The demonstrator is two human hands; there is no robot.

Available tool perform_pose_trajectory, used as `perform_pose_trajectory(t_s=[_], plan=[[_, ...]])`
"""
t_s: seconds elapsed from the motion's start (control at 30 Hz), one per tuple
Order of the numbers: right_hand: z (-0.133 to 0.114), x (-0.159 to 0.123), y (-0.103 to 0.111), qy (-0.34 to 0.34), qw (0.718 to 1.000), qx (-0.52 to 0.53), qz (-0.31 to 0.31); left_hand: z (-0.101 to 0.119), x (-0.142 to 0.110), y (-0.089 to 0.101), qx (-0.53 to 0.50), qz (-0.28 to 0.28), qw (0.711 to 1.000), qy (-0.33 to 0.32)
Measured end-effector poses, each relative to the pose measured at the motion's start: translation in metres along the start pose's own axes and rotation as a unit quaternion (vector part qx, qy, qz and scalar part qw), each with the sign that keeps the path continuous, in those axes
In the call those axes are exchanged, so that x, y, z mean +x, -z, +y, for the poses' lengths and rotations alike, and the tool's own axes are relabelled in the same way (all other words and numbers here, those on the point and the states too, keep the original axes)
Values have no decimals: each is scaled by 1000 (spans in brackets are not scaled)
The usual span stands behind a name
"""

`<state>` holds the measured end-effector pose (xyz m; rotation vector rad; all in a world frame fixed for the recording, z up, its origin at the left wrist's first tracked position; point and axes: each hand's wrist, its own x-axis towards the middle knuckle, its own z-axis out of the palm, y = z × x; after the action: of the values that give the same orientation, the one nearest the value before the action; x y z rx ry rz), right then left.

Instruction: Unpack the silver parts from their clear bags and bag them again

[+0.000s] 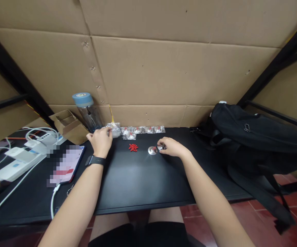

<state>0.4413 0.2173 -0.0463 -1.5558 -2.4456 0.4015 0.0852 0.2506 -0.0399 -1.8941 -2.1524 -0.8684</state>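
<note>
My left hand (100,141), with a dark band on the wrist, is at the back of the table. Its fingers are curled together at a pile of clear plastic bags (115,130), pinching the near edge. My right hand (173,147) has its fingers closed on a small shiny domed metal disc (161,146). Just left of it, a second domed metal disc (152,150) with a bit of red at its edge lies on the table. Further left is a bundle of red cord (133,147). Several bagged discs with red cord (149,129) line the back.
A blue-lidded bottle (83,106) and an open cardboard box (70,125) stand at the back left. Nearer are a white power strip (20,163) and a phone (67,164) on a white cable. A black backpack (258,133) fills the right end. Cardboard (150,72) walls the back.
</note>
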Motion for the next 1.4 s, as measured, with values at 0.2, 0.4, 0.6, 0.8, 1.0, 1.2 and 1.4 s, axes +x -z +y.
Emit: perform_pose_trajectory(t_s=[0.2, 0.4, 0.6, 0.8, 1.0, 1.2, 1.4], plan=[[-2, -1, 2, -8, 1000, -3, -3, 44, -30, -12, -135, -20, 962, -238], [-3, 0, 1, -12, 1000, -15, -6, 74, -53, -31, -142, -120, 893, -409], [-4, -2, 2, -26, 999, -22, 0, 48, -36, -24, -141, -143, 918, -342], [-4, -4, 7, -23, 1000, -11, 17, 36, -28, -24, -130, -218, 893, -372], [0, -5, 12, -5, 997, 42, 63, 29, -22, -24, -142, -241, 885, -372], [-4, -4, 14, 27, 989, 82, 118, 24, -18, -31, -140, -249, 879, -382], [-12, -4, 18, 59, 978, 121, 158, 30, -19, -25, -166, -227, 883, -375]])
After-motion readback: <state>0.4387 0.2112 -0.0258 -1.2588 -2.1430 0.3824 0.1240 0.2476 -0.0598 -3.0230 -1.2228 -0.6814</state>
